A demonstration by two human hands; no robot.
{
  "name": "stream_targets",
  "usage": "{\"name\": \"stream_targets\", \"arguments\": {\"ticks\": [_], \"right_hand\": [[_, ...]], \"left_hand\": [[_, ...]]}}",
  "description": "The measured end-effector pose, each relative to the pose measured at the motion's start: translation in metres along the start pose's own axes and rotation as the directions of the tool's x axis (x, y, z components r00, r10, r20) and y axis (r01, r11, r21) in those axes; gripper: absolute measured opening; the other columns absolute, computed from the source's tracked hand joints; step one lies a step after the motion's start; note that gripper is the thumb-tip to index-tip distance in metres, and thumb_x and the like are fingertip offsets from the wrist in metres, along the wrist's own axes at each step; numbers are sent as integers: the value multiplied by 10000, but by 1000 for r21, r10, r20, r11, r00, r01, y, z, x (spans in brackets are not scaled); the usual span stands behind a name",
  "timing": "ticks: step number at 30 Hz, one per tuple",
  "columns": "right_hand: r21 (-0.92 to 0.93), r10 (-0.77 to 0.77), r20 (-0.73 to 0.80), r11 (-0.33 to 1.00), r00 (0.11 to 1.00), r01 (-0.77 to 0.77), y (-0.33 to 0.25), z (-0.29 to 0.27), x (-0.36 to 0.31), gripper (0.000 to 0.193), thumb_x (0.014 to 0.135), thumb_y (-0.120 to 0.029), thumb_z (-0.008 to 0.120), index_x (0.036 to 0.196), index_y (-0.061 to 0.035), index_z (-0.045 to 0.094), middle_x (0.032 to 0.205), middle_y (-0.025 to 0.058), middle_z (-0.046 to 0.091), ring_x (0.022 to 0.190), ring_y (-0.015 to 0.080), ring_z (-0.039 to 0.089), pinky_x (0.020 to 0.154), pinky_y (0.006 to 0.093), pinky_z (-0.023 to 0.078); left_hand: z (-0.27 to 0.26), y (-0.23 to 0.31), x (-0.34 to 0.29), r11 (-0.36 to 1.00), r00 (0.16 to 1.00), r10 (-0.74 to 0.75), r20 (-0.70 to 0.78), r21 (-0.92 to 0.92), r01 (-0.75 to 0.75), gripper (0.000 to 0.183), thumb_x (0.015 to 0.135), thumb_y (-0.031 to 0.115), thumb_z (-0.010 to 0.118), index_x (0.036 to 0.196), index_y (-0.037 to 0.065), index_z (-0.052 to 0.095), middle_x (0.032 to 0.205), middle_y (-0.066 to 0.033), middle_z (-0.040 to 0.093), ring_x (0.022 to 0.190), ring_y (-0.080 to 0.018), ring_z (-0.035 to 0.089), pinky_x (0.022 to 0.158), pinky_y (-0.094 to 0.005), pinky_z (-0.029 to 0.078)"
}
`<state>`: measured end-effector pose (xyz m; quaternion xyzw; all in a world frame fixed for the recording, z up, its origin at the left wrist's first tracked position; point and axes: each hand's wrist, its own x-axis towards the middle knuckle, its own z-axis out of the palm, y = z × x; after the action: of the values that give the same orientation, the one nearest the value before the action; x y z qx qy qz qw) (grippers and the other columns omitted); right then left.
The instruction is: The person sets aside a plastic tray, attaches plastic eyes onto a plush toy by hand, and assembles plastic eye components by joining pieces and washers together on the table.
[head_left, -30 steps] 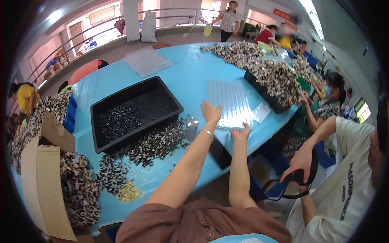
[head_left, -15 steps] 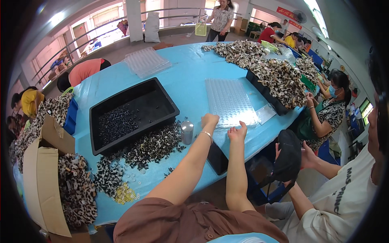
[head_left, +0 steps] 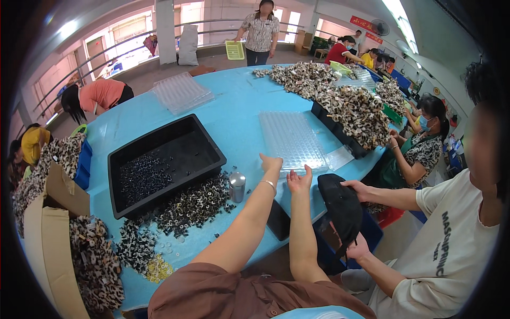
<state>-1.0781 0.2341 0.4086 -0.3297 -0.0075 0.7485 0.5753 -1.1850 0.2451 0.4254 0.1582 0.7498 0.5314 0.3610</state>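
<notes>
My left hand point(head_left: 271, 162), with a bracelet on its wrist, is raised over the blue-covered table. Its thumb stands apart, and it appears to hold nothing. Beside it, my right hand point(head_left: 299, 181) is turned palm up, with fingers spread and nothing in them. Just beyond both hands lies a stack of clear plastic blister trays point(head_left: 289, 133). A silver cylinder point(head_left: 237, 187) stands left of my left forearm. Between my forearms, a flat black slab point(head_left: 278, 220) lies at the table edge.
A black bin point(head_left: 113, 194) holds small dark parts; loose rings and parts point(head_left: 194, 204) are heaped before it. At right, a co-worker holds a black bag-like object point(head_left: 341, 207) near my right arm. Brown-and-white pieces point(head_left: 361, 114) fill another bin. An open cardboard box point(head_left: 56, 255) stands left.
The view has shifted slightly. The co-worker's black object has moved left, closer to my right arm. My left hand's thumb now stands out. The person at the back faces the table.
</notes>
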Motion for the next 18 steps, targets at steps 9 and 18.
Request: {"name": "stream_targets", "arguments": {"ticks": [9,18], "right_hand": [[12,126,96,992,987,-128,0,21,38,475,799,-318,682,1156,-43,532,1094,111,606,1008,256,592,851,420,491],[-132,255,651,965,715,-224,10,82,-26,384,942,-257,548,1215,10,508,1127,154,623,1041,291,614,915,416,491]], "left_hand": [[3,23,3,974,979,69,191,-224,-25,294,654,35,719,923,-64,655,949,-204,637,914,-316,624,712,-413,497],[-70,85,-62,804,920,391,13,-492,-335,503,700,29,615,1166,-38,437,1128,-226,582,1038,-346,596,907,-374,466]]}}
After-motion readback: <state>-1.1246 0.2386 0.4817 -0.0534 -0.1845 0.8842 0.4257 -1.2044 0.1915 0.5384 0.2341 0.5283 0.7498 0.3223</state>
